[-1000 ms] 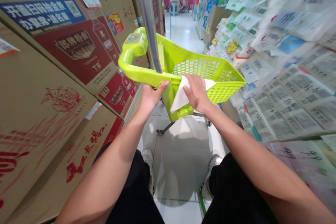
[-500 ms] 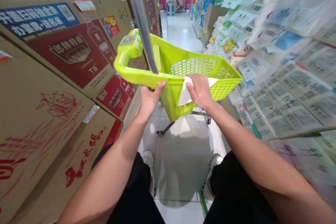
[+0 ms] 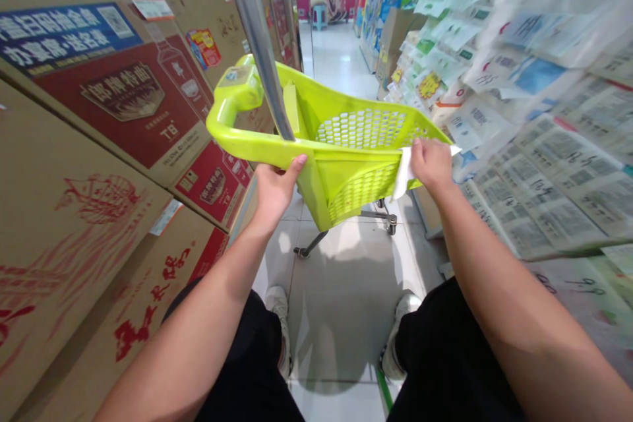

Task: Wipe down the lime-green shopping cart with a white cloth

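Observation:
A lime-green shopping cart (image 3: 356,175) with a perforated plastic basket stands sideways before me on dark metal legs with casters. My left hand (image 3: 275,190) grips its underside near the handle end, thumb on the outer face and the other fingers hidden beneath. Toward the basket's far right end, my right hand (image 3: 432,161) is closed over the top rim. It presses a white cloth (image 3: 404,173) there, which hangs down the outer side and pokes out past the knuckles. A metal pole (image 3: 262,46) rises at the handle end of the cart.
Stacked cartons (image 3: 123,99) wall the left side. On the right are shelves of plastic-wrapped paper packs (image 3: 539,165). Tiled floor (image 3: 341,303) lies under the cart and between my shoes. Down the aisle, a person is near a blue stool (image 3: 319,16).
My right hand has slid the white cloth rightward along the basket rim, from the middle to near the far end. My left hand keeps its hold on the cart.

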`<state>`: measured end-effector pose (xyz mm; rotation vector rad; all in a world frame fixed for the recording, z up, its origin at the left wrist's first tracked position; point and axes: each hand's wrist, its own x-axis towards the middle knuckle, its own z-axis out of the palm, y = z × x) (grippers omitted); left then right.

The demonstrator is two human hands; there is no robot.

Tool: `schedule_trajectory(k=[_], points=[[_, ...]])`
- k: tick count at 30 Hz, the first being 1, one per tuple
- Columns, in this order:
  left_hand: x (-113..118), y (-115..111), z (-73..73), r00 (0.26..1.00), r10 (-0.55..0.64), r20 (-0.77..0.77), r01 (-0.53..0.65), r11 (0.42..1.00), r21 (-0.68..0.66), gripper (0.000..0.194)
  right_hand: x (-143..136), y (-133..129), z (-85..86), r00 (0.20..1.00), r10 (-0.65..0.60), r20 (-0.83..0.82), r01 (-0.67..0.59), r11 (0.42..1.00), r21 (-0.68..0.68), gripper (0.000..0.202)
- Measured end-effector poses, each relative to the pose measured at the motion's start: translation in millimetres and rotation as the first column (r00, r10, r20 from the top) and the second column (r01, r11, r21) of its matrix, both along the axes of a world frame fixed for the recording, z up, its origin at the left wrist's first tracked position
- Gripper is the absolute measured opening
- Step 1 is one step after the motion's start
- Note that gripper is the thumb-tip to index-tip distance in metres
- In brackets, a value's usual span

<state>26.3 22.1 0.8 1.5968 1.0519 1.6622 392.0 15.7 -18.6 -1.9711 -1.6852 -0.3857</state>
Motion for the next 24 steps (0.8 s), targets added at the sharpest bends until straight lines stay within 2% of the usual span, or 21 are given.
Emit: schedule_trajectory(k=[2, 4, 7, 9, 11, 12, 13, 15, 17, 18, 20, 21, 22, 24], points=[[2, -1, 0.5, 1.0, 0.006, -0.014, -0.006, 1.0, -0.008, 0.058, -10, -2, -1.4, 1.0, 0.014, -0.027, -0.012, 0.999, 0.043, 0.073], [3, 0, 1.7, 0.999, -0.002, -0.033, 0.001, 1.0, -0.012, 0.057, -42, -8, 1.7, 0.985, 0.162, -0.055, -0.157, 0.983, 0.091, 0.072], [1, 1, 4.3, 0.998, -0.041, -0.045, 0.041, 0.999, -0.001, 0.057, -107, -24, 12.4, 0.877, 0.473, -0.088, -0.455, 0.874, 0.169, 0.066], [-2, 3, 5.6, 0.996, -0.073, -0.041, 0.073, 0.997, 0.005, 0.057, -139, -33, 20.5, 0.795, 0.6, -0.087, -0.577, 0.793, 0.196, 0.067], [-6, 6, 6.1, 0.994, -0.1, -0.03, 0.101, 0.995, 0.008, 0.057, -149, -36, 26.3, 0.745, 0.664, -0.067, -0.648, 0.743, 0.17, 0.07], [-8, 8, 5.9, 0.994, -0.109, -0.022, 0.109, 0.994, 0.009, 0.057, -145, -34, 27.7, 0.74, 0.67, -0.06, -0.658, 0.74, 0.142, 0.07], [-10, 10, 5.5, 0.993, -0.117, -0.015, 0.117, 0.993, 0.008, 0.057, -134, -31, 27.9, 0.754, 0.654, -0.058, -0.646, 0.755, 0.109, 0.069], [-15, 14, 4.4, 0.991, -0.132, -0.006, 0.132, 0.991, 0.005, 0.058, -100, -21, 24.6, 0.837, 0.543, -0.06, -0.542, 0.84, 0.033, 0.072], [-19, 17, 3.4, 0.989, -0.15, -0.007, 0.15, 0.989, -0.003, 0.059, -57, -10, 17.5, 0.943, 0.33, -0.045, -0.331, 0.943, -0.042, 0.081], [-21, 18, 3.1, 0.988, -0.156, -0.009, 0.156, 0.988, -0.004, 0.06, -36, -6, 13.2, 0.978, 0.208, -0.029, -0.209, 0.975, -0.07, 0.083], [-22, 18, 3.0, 0.987, -0.158, -0.013, 0.158, 0.987, -0.005, 0.062, -3, -1, 4.8, 1.0, 0.002, -0.011, -0.003, 0.997, -0.081, 0.086], [-23, 17, 3.2, 0.988, -0.155, -0.016, 0.155, 0.988, -0.006, 0.062, 7, 0, 1.4, 0.998, -0.059, -0.011, 0.058, 0.996, -0.07, 0.087], [-22, 16, 3.4, 0.989, -0.149, -0.021, 0.149, 0.989, -0.008, 0.062, 12, 0, -1.2, 0.996, -0.083, -0.014, 0.082, 0.995, -0.053, 0.086], [-21, 14, 3.8, 0.99, -0.133, -0.038, 0.133, 0.991, -0.013, 0.061, 4, -2, -3.1, 0.999, -0.033, -0.023, 0.032, 0.999, -0.011, 0.082]])
